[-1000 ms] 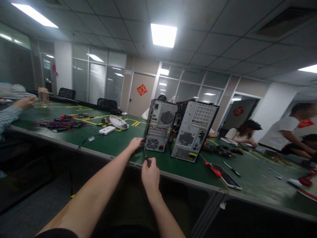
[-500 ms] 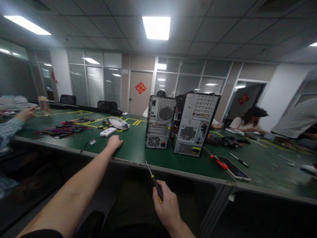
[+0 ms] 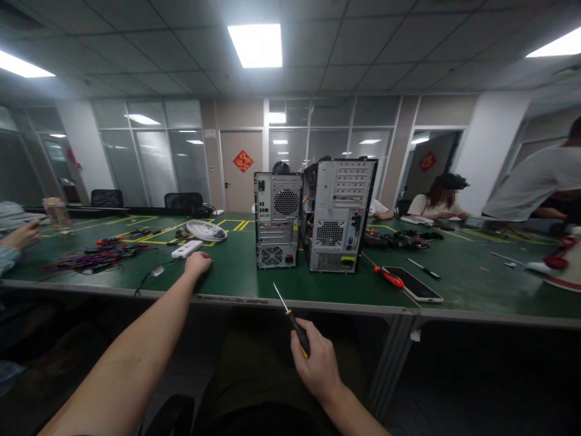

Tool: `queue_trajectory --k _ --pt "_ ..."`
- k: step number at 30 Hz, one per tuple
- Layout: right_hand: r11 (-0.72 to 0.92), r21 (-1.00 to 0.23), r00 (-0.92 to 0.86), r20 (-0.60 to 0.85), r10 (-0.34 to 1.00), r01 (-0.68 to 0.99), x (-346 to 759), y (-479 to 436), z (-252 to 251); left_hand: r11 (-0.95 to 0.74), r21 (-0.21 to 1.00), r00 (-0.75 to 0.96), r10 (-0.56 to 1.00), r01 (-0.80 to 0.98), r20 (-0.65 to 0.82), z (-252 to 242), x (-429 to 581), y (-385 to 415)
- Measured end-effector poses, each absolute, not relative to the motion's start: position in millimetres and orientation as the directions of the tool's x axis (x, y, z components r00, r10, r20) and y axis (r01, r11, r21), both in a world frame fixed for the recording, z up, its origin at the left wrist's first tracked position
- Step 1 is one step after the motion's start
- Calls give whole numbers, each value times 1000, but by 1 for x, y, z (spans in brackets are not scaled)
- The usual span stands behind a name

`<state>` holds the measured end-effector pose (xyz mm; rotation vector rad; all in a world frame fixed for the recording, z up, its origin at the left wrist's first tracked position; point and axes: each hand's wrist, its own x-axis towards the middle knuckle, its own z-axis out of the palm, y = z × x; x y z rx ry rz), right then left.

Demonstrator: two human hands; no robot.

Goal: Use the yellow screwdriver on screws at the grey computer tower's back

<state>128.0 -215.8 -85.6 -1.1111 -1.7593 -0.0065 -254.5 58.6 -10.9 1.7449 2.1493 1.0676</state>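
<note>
My right hand (image 3: 318, 357) is wrapped round the black and yellow handle of a screwdriver (image 3: 299, 334). Its thin metal shaft points up and away, the tip appearing over the table's front edge, below the computer towers in the picture. Two towers stand upright side by side, a narrower one (image 3: 264, 213) and a wider one (image 3: 321, 194), their metal rear panels facing me. On the green tabletop, left of the towers, my left hand (image 3: 198, 263) rests with its fingers curled in. Just beyond it lies a white oblong device (image 3: 186, 249) with a dark cable.
Left are tangled coloured wires (image 3: 93, 257), a white round basket (image 3: 206, 230) and a bottle (image 3: 57, 215). A red-handled screwdriver (image 3: 390, 277), a phone (image 3: 415, 284), a slim dark-handled tool (image 3: 424, 269) and black cables (image 3: 403, 239) lie right. Other people sit or lean around the table (image 3: 472, 278).
The view has turned a little to the right, so the table's contents sit further left. My right hand has shifted slightly right with the screwdriver. The left hand still rests on the table.
</note>
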Motion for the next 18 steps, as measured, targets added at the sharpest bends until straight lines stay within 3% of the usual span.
queue_trajectory --k 13,18 --pt "567 -459 -28 760 649 684 131 -214 -84 140 560 -311 924 816 223 2 -239 44" --pt "609 -460 16 806 592 647 135 -209 -79 -98 738 -217 923 668 318 -7 -215 25"
